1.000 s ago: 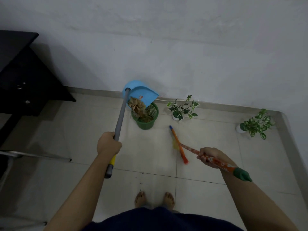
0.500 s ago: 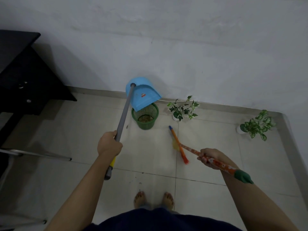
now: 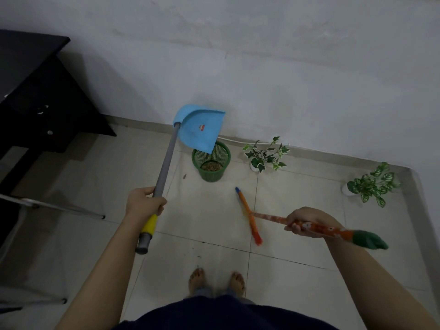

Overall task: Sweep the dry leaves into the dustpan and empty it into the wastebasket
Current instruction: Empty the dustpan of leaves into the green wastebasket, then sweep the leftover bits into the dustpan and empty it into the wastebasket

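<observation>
1. Gripping the grey handle (image 3: 164, 167) of the blue dustpan (image 3: 198, 129), the left hand (image 3: 145, 203) is wrapping its fingers round the shaft just above the yellow sleeve (image 3: 150, 222), with the handle's end sticking out below the fist.
2. The dustpan is hanging in the air up and away from that hand, its lip tipping down over the near rim of the green wastebasket (image 3: 212, 163), and its inner face is showing bare.
3. Dry leaves (image 3: 211, 166) are lying in the bottom of the wastebasket, which is standing on the tiled floor (image 3: 209, 215) near the wall.
4. The right hand (image 3: 307, 221) is clenching the orange patterned broom (image 3: 252, 217), its green end poking out behind the wrist and its bristle head resting on the floor left of that hand.
5. Two potted plants (image 3: 265, 154) are standing along the wall, right of the wastebasket.
</observation>
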Action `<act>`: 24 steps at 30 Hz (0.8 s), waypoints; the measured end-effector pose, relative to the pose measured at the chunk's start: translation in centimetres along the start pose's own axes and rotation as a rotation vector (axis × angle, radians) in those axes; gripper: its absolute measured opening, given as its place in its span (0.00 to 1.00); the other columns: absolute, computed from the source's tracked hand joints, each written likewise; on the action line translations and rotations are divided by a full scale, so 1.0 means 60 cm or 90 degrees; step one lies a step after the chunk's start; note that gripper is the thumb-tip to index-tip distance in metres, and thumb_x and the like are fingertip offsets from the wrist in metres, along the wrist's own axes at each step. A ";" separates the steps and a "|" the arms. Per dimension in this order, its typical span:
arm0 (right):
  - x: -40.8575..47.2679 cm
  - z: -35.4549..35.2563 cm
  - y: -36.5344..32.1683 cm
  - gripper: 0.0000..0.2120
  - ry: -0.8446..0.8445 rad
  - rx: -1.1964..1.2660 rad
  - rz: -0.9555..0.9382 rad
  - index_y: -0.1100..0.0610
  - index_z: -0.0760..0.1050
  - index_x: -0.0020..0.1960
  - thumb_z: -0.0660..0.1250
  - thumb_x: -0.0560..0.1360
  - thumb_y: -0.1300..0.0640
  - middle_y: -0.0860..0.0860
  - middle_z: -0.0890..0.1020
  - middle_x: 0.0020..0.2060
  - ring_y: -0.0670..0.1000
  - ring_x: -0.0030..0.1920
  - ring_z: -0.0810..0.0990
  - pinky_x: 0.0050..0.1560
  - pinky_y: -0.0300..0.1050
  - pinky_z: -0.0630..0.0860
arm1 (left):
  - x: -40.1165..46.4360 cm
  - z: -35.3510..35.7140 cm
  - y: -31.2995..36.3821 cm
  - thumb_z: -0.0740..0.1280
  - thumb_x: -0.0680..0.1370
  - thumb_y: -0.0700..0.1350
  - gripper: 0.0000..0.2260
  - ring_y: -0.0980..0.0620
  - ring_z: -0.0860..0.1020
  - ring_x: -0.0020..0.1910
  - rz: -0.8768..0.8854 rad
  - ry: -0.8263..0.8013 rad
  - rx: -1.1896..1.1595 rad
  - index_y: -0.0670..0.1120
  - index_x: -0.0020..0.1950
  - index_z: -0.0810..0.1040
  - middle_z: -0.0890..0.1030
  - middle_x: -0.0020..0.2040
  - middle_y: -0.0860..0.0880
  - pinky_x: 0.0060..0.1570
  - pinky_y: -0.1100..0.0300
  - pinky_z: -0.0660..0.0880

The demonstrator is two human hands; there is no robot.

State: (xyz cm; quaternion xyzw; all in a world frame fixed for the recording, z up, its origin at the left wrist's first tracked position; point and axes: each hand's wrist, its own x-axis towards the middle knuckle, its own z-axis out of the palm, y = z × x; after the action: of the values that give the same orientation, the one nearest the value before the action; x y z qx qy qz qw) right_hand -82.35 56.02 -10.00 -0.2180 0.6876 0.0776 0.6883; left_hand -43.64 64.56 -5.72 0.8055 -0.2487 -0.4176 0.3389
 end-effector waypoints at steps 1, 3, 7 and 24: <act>0.000 -0.003 -0.005 0.05 -0.010 -0.021 0.014 0.66 0.68 0.45 0.57 0.76 0.64 0.54 0.77 0.27 0.45 0.18 0.72 0.16 0.33 0.69 | 0.000 -0.007 -0.005 0.68 0.72 0.29 0.15 0.53 0.74 0.20 -0.023 -0.002 -0.040 0.36 0.58 0.77 0.76 0.36 0.42 0.22 0.67 0.74; 0.005 -0.003 -0.013 0.07 -0.037 -0.117 0.043 0.64 0.72 0.42 0.60 0.75 0.60 0.51 0.75 0.31 0.43 0.20 0.72 0.18 0.32 0.69 | 0.000 -0.022 -0.019 0.67 0.72 0.28 0.09 0.57 0.71 0.16 -0.063 -0.002 -0.097 0.36 0.51 0.77 0.75 0.33 0.41 0.21 0.68 0.74; 0.005 0.029 -0.033 0.08 -0.064 -0.221 0.027 0.62 0.73 0.42 0.60 0.75 0.59 0.50 0.72 0.33 0.42 0.20 0.70 0.19 0.31 0.66 | -0.003 -0.058 -0.057 0.66 0.74 0.30 0.01 0.56 0.72 0.16 -0.148 -0.005 -0.167 0.33 0.41 0.76 0.74 0.27 0.41 0.22 0.66 0.75; 0.007 0.280 -0.204 0.01 0.034 -0.297 -0.200 0.67 0.73 0.42 0.63 0.71 0.70 0.60 0.74 0.36 0.47 0.21 0.69 0.17 0.33 0.65 | -0.061 -0.196 -0.253 0.64 0.76 0.31 0.09 0.57 0.70 0.15 -0.387 0.109 -0.377 0.35 0.35 0.72 0.72 0.18 0.47 0.22 0.66 0.76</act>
State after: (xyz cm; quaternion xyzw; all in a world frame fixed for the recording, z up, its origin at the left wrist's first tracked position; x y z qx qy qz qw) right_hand -62.04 51.81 -8.74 -0.4760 0.6270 0.1203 0.6048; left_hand -33.89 80.85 -10.35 0.7420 0.1597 -0.4834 0.4363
